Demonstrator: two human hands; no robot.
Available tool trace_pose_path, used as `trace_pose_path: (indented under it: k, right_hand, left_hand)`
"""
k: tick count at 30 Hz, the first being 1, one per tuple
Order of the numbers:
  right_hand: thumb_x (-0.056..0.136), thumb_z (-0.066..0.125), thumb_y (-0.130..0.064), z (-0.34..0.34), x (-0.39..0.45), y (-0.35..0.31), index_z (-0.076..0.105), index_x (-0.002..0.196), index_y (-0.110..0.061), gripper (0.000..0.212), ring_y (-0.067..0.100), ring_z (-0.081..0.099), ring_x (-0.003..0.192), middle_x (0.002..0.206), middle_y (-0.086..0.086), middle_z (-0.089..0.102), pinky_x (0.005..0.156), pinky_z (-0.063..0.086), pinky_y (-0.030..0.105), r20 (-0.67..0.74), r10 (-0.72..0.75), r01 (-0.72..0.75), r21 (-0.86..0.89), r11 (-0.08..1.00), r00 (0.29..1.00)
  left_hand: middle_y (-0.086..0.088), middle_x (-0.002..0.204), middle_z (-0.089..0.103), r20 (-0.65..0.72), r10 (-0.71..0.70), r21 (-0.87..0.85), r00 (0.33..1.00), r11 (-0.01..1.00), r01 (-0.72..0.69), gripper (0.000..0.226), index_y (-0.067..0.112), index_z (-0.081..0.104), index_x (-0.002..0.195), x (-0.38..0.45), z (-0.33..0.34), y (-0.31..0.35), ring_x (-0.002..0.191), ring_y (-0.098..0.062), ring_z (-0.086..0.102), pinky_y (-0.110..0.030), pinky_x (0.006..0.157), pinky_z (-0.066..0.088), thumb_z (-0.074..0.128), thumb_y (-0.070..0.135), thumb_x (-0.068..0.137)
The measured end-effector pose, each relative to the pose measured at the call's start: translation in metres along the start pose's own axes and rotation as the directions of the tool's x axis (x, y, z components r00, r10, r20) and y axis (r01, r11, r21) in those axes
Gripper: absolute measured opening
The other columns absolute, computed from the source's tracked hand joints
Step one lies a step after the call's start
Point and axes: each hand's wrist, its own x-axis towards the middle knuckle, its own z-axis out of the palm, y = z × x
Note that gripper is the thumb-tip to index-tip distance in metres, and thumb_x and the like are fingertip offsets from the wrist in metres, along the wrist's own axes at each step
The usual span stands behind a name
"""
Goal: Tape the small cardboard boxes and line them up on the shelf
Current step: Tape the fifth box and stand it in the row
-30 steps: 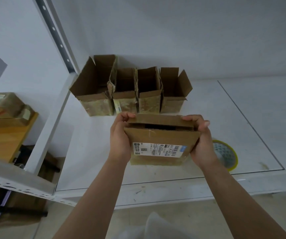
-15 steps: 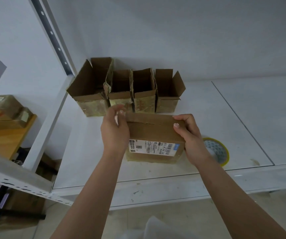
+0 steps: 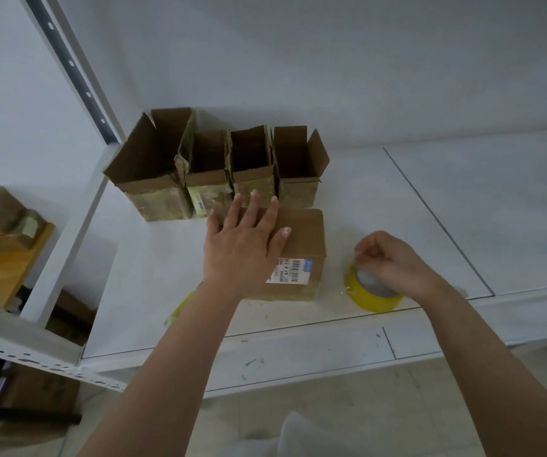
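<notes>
My only view: head camera, worn high, facing forward and down onto white shelf (image 3: 381, 192). Close range, both my forearms enter from bottom edge. Wall directly behind shelf, floor just below its front lip. Wide-angle bending at edges.

A small brown cardboard box (image 3: 301, 245) sits on the white shelf (image 3: 397, 206), near the front edge. Its top flaps are folded down flat. A white label with a barcode (image 3: 293, 270) is stuck on the side that faces us. Behind it, by the wall, four more brown boxes (image 3: 219, 179) stand in a row, touching side by side. Their flaps stick up and they are open on top. The left one is the biggest. A yellow roll of tape (image 3: 372, 296) lies just to the right of the closed box.
</notes>
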Motion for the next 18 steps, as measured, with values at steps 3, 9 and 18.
trace_pose_path:
  k: [3,9,18]
  right_hand:
    - [0.077,0.075,-0.052,-0.001,-0.005,0.014,0.052,0.112,-0.015,0.056,0.015,0.055,0.096,0.101,-0.006,0.055,0.082,0.043,0.029,0.251,0.154,-0.012,-0.488,0.873,0.956]
    - [0.090,0.061,-0.033,0.010,-0.012,0.023,0.051,0.085,-0.026,0.013,0.023,0.056,0.107,0.103,-0.003,0.060,0.083,0.038,0.026,0.187,0.102,0.092,-0.803,0.589,0.977]
    - [0.086,0.069,-0.032,-0.048,-0.012,-0.043,0.068,0.112,-0.022,0.028,0.029,0.060,0.110,0.115,0.010,0.065,0.083,0.044,0.032,0.038,-0.100,0.106,-0.501,0.859,0.994]
  left_hand:
    - [0.003,0.164,0.011,0.029,-0.016,-0.031,0.999,0.999,0.017,0.067,0.036,0.011,0.154,0.002,-0.006,0.000,0.151,-0.022,0.001,-0.052,0.119,0.004,-0.003,0.057,0.093]
    - [-0.010,0.163,0.014,0.100,-0.003,-0.063,0.995,0.998,0.009,0.054,0.025,0.017,0.155,0.007,-0.019,0.007,0.151,-0.032,-0.002,-0.050,0.120,0.004,0.018,0.044,0.105]
    - [-0.004,0.159,0.029,0.108,-0.021,-0.450,0.994,0.891,0.067,0.047,0.031,0.031,0.152,0.005,-0.030,0.004,0.151,-0.027,0.005,-0.055,0.120,0.002,0.037,0.026,0.105]
